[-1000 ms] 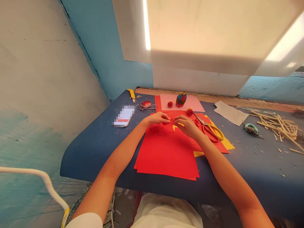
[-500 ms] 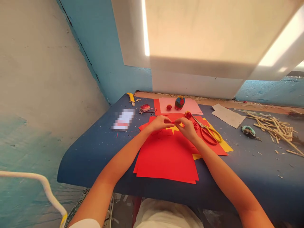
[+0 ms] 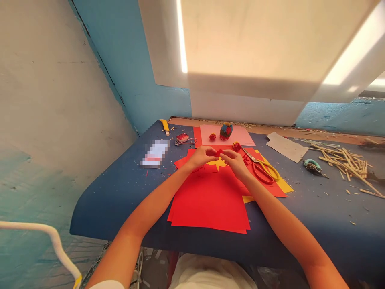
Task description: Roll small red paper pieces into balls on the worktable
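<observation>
Between my fingertips is a small piece of red paper (image 3: 219, 153), raised a little above the sheets. My left hand (image 3: 201, 157) pinches its left side, and my right hand (image 3: 235, 161) grips the right side. Under them lie yellow paper pieces (image 3: 217, 163) and a small red strip (image 3: 209, 168). Large red sheets (image 3: 210, 200) are stacked nearest me. Just right of my right hand rest scissors (image 3: 264, 170) with red and yellow handles, beside small folded red pieces (image 3: 246, 160).
Behind my hands are a patterned blue-and-red folded-paper vase (image 3: 226, 131) and red-yellow balls (image 3: 212, 137) (image 3: 236, 146). A yellow cutter (image 3: 164, 126), a red case (image 3: 182, 138) and a blurred white item (image 3: 155, 153) are left. Thin sticks (image 3: 349, 162) and grey card (image 3: 287, 147) are right.
The small red paper has turned in my fingers, and more of its face now shows as a pointed shape. Both hands stay in nearly the same place.
</observation>
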`<state>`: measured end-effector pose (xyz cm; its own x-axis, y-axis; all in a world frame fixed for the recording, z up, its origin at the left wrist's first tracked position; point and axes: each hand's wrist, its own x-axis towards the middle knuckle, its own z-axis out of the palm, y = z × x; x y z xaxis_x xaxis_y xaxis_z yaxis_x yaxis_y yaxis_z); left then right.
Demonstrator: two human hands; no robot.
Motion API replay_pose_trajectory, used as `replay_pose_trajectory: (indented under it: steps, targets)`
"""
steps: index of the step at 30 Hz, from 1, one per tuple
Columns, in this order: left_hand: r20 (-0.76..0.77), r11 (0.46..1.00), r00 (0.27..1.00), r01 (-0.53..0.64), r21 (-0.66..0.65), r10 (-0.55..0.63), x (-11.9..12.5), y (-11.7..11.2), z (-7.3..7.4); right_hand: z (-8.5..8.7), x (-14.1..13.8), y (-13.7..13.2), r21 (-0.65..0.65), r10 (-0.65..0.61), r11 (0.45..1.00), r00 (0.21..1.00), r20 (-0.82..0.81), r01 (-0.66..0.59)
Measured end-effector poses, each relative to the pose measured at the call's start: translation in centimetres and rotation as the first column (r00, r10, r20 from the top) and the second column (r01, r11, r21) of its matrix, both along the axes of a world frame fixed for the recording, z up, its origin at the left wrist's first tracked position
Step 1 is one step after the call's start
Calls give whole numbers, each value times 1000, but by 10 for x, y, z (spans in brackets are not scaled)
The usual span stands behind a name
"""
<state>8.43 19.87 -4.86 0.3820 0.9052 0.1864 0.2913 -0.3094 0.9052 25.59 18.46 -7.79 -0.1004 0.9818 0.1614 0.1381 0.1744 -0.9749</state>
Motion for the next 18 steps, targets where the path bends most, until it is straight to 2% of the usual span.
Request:
replay_pose_trajectory:
  steps: [5,12,18]
  targets:
    - [8,1000,1000,21,-2,-21,1,-4,3,1,-2,-1,7,-36,999,999,-16,37]
    - [39,998,999,33,-52,-31,2,-2,-3,4,-4,-3,0,-34,999,998,-48,34]
    - [81,997,996,42,-71,-36,4,-2,-6,-1,-4,0,6,-44,999,996,-79,45]
